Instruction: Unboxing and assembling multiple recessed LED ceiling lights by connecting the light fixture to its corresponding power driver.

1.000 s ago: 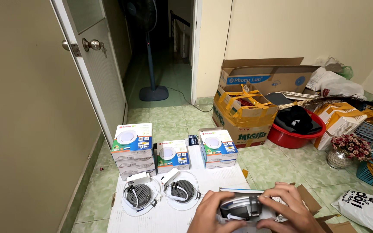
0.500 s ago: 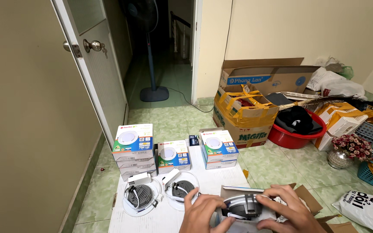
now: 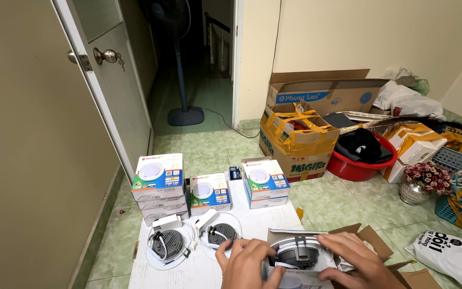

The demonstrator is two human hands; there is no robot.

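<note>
Your left hand [image 3: 249, 265] and right hand [image 3: 351, 262] were both clamped on the downlight [image 3: 298, 252] at the bottom centre of the frame, holding it half out of its open carton [image 3: 372, 241]. The grip looked shallow, so the lamp could have slipped and dropped on the white board [image 3: 188, 270], cracking its rim; its loose white wire could also have snagged on a carton flap. Two more downlights [image 3: 168, 243] lay face down at lower left, close enough for your left wrist to knock. The board sat on a green tiled floor [image 3: 209, 147], with stacked lamp boxes [image 3: 159, 179] behind it, an open door [image 3: 102, 80] at upper left, a fan [image 3: 180, 64] in the dark hall, and cardboard boxes [image 3: 300, 134] and a red basin [image 3: 362, 163] at right.
</note>
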